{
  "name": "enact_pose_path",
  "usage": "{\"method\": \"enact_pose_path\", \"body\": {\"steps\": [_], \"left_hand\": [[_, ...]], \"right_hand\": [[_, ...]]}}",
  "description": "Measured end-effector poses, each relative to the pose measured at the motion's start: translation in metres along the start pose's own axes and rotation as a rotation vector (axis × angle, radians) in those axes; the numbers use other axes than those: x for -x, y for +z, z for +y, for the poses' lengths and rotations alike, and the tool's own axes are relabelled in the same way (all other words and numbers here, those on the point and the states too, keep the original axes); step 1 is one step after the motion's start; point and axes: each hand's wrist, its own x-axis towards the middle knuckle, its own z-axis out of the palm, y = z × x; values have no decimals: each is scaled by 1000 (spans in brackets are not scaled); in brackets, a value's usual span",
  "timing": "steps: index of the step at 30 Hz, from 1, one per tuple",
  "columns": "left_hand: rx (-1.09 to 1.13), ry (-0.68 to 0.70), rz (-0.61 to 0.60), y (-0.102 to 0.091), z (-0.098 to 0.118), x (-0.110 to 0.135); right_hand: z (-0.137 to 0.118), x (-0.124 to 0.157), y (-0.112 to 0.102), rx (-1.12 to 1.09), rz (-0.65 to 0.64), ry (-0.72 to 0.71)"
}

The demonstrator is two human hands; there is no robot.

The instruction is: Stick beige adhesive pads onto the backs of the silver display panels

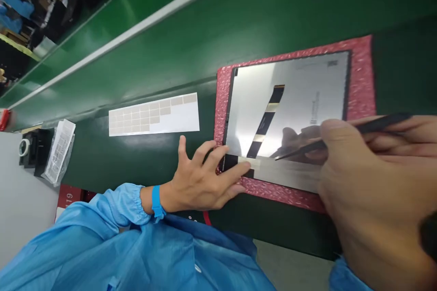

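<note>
Surface: green workbench surface (pixel 273 18) with a white rail (pixel 136 41) running along it
Mat: pink bubble-wrap mat (pixel 362 77)
Panel: silver display panel (pixel 300 86) lying flat on the mat, a black-and-gold strip across it
Nearby: sheet of beige pads (pixel 146 116) just left of the mat
Left fingers (pixel 235 169): spread open, empty, pressing the panel's edge
Right fingers (pixel 392 145): closed around black tweezers (pixel 300 151), tips over the panel

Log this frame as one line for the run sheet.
Left hand: fingers on panel edge | Right hand: holds tweezers, tip over panel | Nearby: tape strip, label sheet, pink foam mat
</note>
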Motion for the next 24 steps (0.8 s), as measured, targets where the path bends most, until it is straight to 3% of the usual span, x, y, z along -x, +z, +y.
{"method": "enact_pose_path", "body": {"steps": [5,10,14,16,20,24], "left_hand": [[-9,-111,25,4,5,4],[-7,-47,-142,3,19,-10],[118,-154,-249,4,26,-26],[289,-209,-283,3,24,-31],[668,-507,-232,-2,14,-41],[772,-828,-120,0,11,-67]], "right_hand": [[19,-8,5,-66,-22,-109],[24,-17,10,-88,-47,-108],[30,-30,17,-128,-63,-111],[35,-35,20,-157,-63,-120],[42,-45,21,-313,-8,-35],[47,-56,22,-356,129,-11]]}}
